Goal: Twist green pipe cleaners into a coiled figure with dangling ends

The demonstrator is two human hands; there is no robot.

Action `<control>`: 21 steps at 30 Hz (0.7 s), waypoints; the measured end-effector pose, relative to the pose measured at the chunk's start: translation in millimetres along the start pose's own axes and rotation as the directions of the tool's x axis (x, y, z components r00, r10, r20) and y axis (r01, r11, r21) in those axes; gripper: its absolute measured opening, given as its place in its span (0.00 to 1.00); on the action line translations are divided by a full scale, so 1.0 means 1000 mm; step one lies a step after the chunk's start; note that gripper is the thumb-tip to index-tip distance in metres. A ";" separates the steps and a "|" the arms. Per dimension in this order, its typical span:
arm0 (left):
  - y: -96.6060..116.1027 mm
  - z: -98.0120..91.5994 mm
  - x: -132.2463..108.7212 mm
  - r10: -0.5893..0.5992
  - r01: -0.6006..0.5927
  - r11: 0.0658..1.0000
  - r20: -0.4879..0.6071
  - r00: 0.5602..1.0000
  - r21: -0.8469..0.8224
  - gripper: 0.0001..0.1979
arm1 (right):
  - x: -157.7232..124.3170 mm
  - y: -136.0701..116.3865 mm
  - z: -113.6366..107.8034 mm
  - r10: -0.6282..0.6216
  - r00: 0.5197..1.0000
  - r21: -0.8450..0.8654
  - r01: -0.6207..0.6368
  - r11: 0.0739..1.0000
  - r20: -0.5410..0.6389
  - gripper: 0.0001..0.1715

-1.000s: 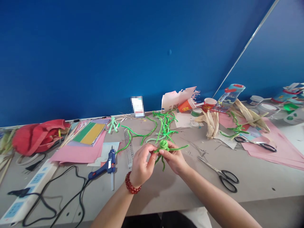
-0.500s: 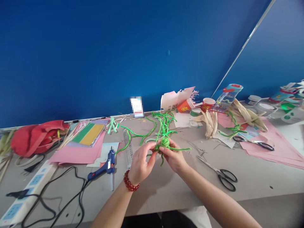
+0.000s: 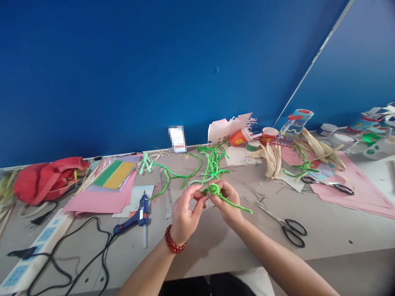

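Observation:
A small coil of bright green pipe cleaner point(image 3: 214, 189) is pinched between the fingertips of my left hand point(image 3: 185, 216) and my right hand point(image 3: 224, 201). One long green tail point(image 3: 236, 204) runs from the coil down to the right, past my right hand. A red bead bracelet point(image 3: 173, 240) circles my left wrist. Loose green pipe cleaners point(image 3: 211, 168) lie in a tangle on the table just beyond my hands. Part of the coil is hidden by my fingers.
On the beige table point(image 3: 216, 242) are a blue glue gun point(image 3: 138, 216), a metal ruler point(image 3: 167, 195), black-handled scissors point(image 3: 288, 230), and a power strip point(image 3: 40, 242) with black cords. Pink paper point(image 3: 98, 201), dried corn husks point(image 3: 270, 161), and a red bag point(image 3: 46, 181) lie farther out.
The loose ends below the coil are gone from view, and one long tail now slants down to the right. My hands have drawn slightly closer around the coil.

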State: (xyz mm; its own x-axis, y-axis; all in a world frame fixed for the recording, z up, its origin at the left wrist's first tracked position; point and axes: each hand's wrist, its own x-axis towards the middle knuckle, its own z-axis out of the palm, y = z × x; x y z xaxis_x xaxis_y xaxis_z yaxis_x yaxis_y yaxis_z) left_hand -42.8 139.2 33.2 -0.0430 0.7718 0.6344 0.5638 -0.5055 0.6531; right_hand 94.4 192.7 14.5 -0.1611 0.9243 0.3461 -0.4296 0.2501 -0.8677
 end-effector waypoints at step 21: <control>0.005 -0.020 0.024 0.047 -0.043 0.999 0.151 0.987 -0.033 0.08 | 0.004 0.002 -0.001 0.230 0.972 0.145 -0.234 0.961 0.047 0.14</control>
State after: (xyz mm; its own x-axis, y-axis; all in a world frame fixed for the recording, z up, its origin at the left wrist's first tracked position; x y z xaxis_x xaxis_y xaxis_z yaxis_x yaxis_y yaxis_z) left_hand -57.6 147.5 60.4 0.1090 0.7966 0.5947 0.5371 -0.5505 0.6390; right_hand 93.7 197.0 14.0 -0.2967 0.9425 0.1536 -0.5037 -0.0178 -0.8637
